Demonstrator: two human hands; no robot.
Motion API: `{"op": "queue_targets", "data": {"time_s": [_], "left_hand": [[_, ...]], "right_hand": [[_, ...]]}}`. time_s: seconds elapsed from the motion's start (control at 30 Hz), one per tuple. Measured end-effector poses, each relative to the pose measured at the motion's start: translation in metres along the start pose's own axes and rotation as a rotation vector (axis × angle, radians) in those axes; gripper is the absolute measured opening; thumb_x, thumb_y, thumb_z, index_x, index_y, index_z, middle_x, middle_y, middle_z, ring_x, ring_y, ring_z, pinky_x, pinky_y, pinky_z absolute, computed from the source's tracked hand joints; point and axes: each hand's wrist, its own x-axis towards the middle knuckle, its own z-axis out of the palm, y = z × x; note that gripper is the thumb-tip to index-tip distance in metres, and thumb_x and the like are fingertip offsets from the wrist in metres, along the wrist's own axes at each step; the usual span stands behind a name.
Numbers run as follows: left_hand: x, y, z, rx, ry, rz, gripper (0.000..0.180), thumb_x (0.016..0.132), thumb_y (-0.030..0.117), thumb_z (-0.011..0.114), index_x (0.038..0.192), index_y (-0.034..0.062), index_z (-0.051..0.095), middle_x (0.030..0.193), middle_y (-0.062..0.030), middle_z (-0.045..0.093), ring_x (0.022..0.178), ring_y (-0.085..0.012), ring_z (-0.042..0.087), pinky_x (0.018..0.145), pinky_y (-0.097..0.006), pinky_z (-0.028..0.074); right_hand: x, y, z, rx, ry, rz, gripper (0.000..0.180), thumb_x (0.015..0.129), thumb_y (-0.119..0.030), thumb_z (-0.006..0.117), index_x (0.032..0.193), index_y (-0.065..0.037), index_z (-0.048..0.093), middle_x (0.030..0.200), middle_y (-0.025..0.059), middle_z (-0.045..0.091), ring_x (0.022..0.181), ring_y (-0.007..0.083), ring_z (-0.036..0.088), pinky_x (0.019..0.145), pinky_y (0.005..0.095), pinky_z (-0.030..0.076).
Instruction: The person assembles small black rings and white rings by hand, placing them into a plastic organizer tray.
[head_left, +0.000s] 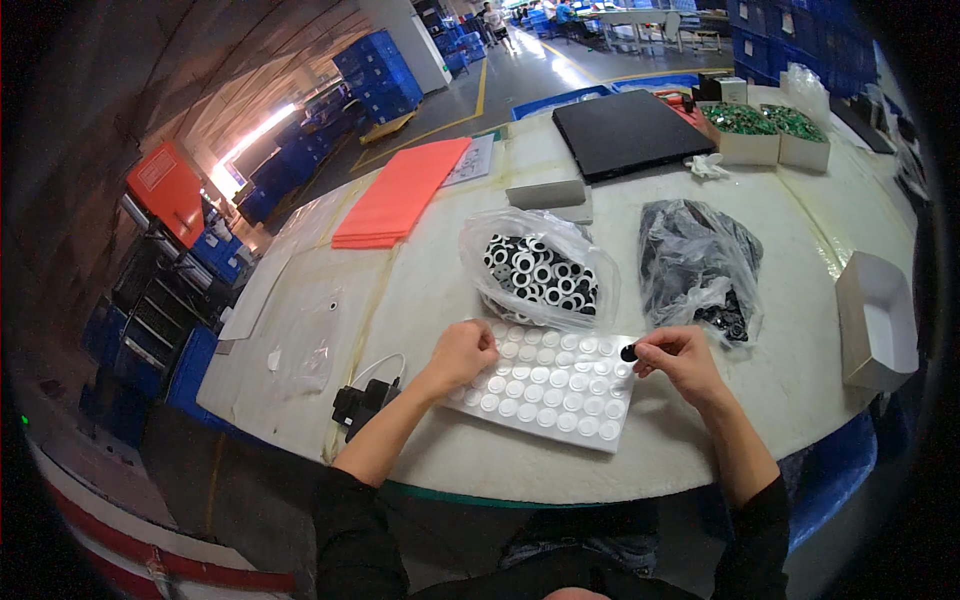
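A white tray [528,421] with rows of round white discs lies in front of me, slightly tilted across the table. My right hand [686,364] pinches a small black disc [629,352] at the tray's upper right corner. Over the tray's upper left part, my left hand [462,353] is closed with its fingertips together; whatever they hold, if anything, is hidden. Just beyond the tray stands an open clear plastic bag [597,318] full of black and white rings [541,272]. A dark plastic bag [690,250] with small black parts [728,318] lies beyond my right hand.
A black power adapter [361,405] with a white cable sits left of my left forearm. At the right edge stands an open white box [872,325]. Farther back lie orange sheets [400,195], a black foam slab [628,133], a grey block [548,195] and boxes of green circuit boards [750,149].
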Motion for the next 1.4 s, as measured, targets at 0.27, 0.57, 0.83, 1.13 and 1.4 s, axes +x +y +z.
{"op": "queue_targets", "data": {"time_s": [0.27, 0.57, 0.83, 1.13, 1.4], "left_hand": [[-0.024, -0.022, -0.007, -0.309, 0.517, -0.102, 0.007, 0.072, 0.003, 0.062, 0.077, -0.0008, 0.059, 0.067, -0.0091, 0.060, 0.060, -0.0130, 0.056, 0.055, -0.028, 0.046], [-0.038, 0.099, 0.046, 0.251, 0.562, 1.116, 0.020, 0.068, 0.007, 0.065, 0.085, -0.0022, 0.061, 0.076, -0.0076, 0.058, 0.060, -0.0168, 0.056, 0.051, -0.027, 0.045], [-0.029, 0.098, 0.057, 0.299, 0.592, 1.130, 0.023, 0.066, 0.007, 0.060, 0.085, -0.0054, 0.062, 0.077, -0.0095, 0.059, 0.060, -0.0155, 0.054, 0.051, -0.025, 0.042], [-0.027, 0.097, 0.059, 0.265, 0.560, 1.202, 0.019, 0.069, 0.007, 0.060, 0.084, -0.0037, 0.061, 0.078, -0.0079, 0.058, 0.058, -0.0137, 0.052, 0.048, -0.024, 0.041], [-0.033, 0.116, 0.056, -0.706, 0.119, 0.231, 0.015, 0.084, 0.006, 0.065, 0.095, -0.0039, 0.062, 0.083, -0.0117, 0.063, 0.068, -0.0162, 0.063, 0.060, -0.027, 0.052]], "right_hand": [[-0.003, -0.009, 0.014, 0.107, -0.058, 0.209, 0.019, 0.085, -0.010, 0.064, 0.090, 0.008, 0.063, 0.075, 0.0159, 0.066, 0.068, 0.0206, 0.068, 0.061, 0.0295, 0.058], [-0.007, 0.000, 0.027, 0.196, -0.126, 0.375, 0.019, 0.086, -0.008, 0.063, 0.092, 0.010, 0.063, 0.080, 0.0176, 0.066, 0.069, 0.0216, 0.068, 0.064, 0.0296, 0.058], [-0.008, -0.001, 0.024, 0.226, -0.119, 0.368, 0.020, 0.086, -0.009, 0.063, 0.093, 0.010, 0.063, 0.082, 0.0167, 0.066, 0.071, 0.0221, 0.068, 0.066, 0.0307, 0.058], [-0.009, -0.003, 0.027, 0.197, -0.156, 0.294, 0.018, 0.085, -0.007, 0.064, 0.094, 0.009, 0.063, 0.081, 0.0161, 0.067, 0.072, 0.0203, 0.067, 0.067, 0.0285, 0.056], [-0.011, -0.001, 0.025, 0.213, -0.120, 0.201, 0.020, 0.085, -0.004, 0.064, 0.096, 0.012, 0.061, 0.084, 0.0162, 0.067, 0.077, 0.0207, 0.067, 0.071, 0.0306, 0.057]]}}
